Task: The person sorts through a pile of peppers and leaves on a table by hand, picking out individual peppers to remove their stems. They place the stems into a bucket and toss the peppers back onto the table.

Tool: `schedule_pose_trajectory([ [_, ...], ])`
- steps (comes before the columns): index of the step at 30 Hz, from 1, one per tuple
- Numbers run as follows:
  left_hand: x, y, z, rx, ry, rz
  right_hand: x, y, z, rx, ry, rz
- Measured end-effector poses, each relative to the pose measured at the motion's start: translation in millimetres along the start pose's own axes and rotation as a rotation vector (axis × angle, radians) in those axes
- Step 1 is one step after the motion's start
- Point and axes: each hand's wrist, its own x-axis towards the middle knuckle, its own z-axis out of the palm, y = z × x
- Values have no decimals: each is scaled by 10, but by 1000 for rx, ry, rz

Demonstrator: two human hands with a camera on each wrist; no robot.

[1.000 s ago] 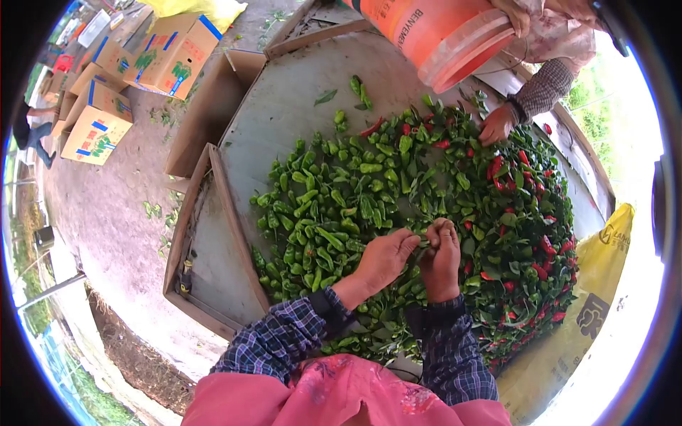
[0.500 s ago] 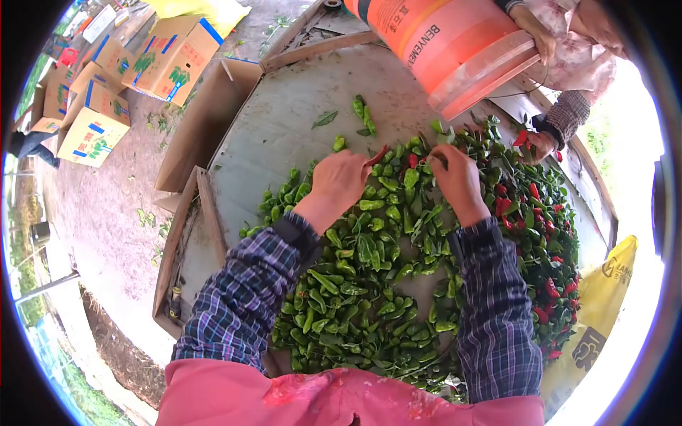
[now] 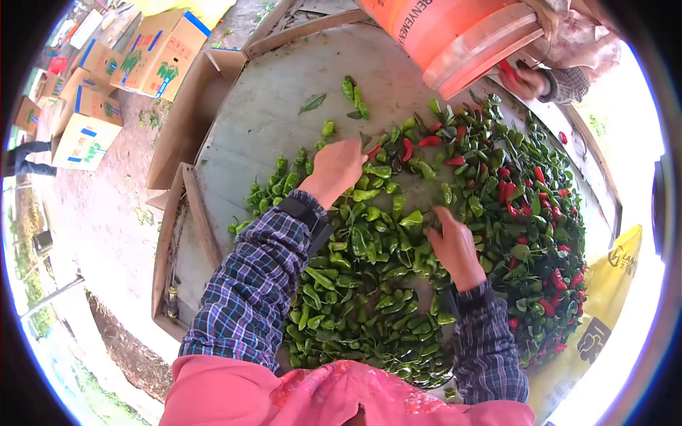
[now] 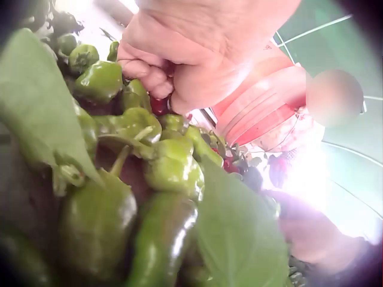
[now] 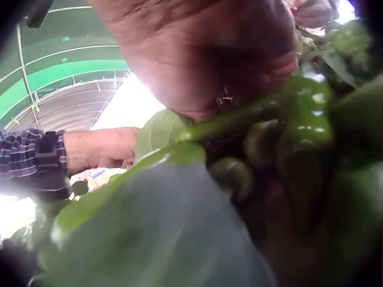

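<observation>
Green peppers (image 3: 355,284) lie spread over a grey board (image 3: 249,128), with red ones mixed in at the right. At the pile's upper left, my left hand (image 3: 334,174) has its fingers curled round a red pepper (image 3: 374,151); red also shows beneath the left hand (image 4: 185,54) in the left wrist view. My right hand (image 3: 457,248) reaches low into the middle of the pile, thumb and fingers apart. Close by the right hand (image 5: 203,54), a green pepper (image 5: 239,116) and large leaves hide its fingertips in the right wrist view.
Another person's hand (image 3: 522,79) holds red peppers beside a tilted orange bucket (image 3: 469,42). Wooden edging (image 3: 202,213) frames the board. Cardboard boxes (image 3: 160,57) stand at the upper left, and a yellow sack (image 3: 604,305) lies at the right.
My right hand has moved down from the pile's upper part toward its middle. My left hand stays at the upper left. The other person's hand has risen with red peppers to the bucket.
</observation>
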Motion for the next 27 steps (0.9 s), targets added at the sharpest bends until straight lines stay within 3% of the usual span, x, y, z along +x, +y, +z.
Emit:
schedule_pose_trajectory([
  [1, -56, -16, -20, 11, -7, 13, -71, 6, -67, -30, -122, 10],
  [4, -214, -87, -39, -84, 70, -28, -225, -188, -466, 100, -208, -69],
  [5, -269, -99, -86, -78, 64, -36, -208, -219, -505, 211, -136, 1],
  [6, -292, -109, -154, -338, -24, -109, -171, -226, -525, 330, -23, -70],
  [7, -311, -107, -234, -601, -108, -179, -122, -217, -533, 533, -30, 34],
  [8, -349, -110, -283, -596, -105, -180, -79, -217, -543, 734, -38, 139],
  [9, -408, -114, -322, -1024, -226, -236, -30, -217, -501, 737, -37, 136],
  [10, -461, -120, -368, -1453, -346, -288, 33, -210, -412, 631, 86, 40],
  [11, -506, -121, -430, -1579, -371, -296, 75, -229, -346, 524, 207, -56],
  [14, -545, -217, -494, -1787, -372, -206, 45, -431, -166, 662, 240, -14],
  [16, -588, -251, -533, -1815, -319, -263, 21, -538, -34, 737, 228, 22],
  [22, -828, -124, -427, -1965, -501, -271, 105, -903, 55, 776, 73, 19],
  [24, -876, -41, -372, -2021, -498, -251, 109, -922, 157, 747, 80, -20],
  [26, -892, 31, -305, -2040, -492, -248, 102, -953, 211, 583, 101, -241],
  [27, -887, 42, -259, -2051, -522, -228, 106, -895, 298, 609, 61, -232],
])
